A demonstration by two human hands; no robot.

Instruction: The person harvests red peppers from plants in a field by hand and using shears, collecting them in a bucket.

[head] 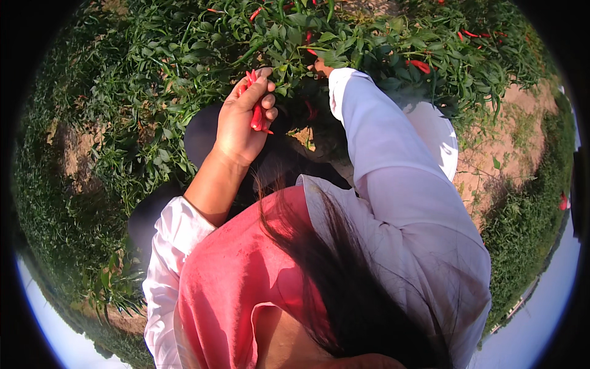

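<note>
My left hand is closed around several red chili peppers, their tips and ends poking out past the thumb and fingers. It is held above my dark-clothed knee, at the near side of the chili plants. My right hand reaches in among the leaves; foliage and the white cuff cover most of it, so its fingers are hidden. Just above it hangs a red chili pepper. Green chili peppers hang on the same plants.
More red chili peppers hang to the right of my right hand. A white container-like object with a curved rim stands partly behind my right sleeve. Bare soil runs between crop rows at the right. Loose dark hair hangs across my front.
</note>
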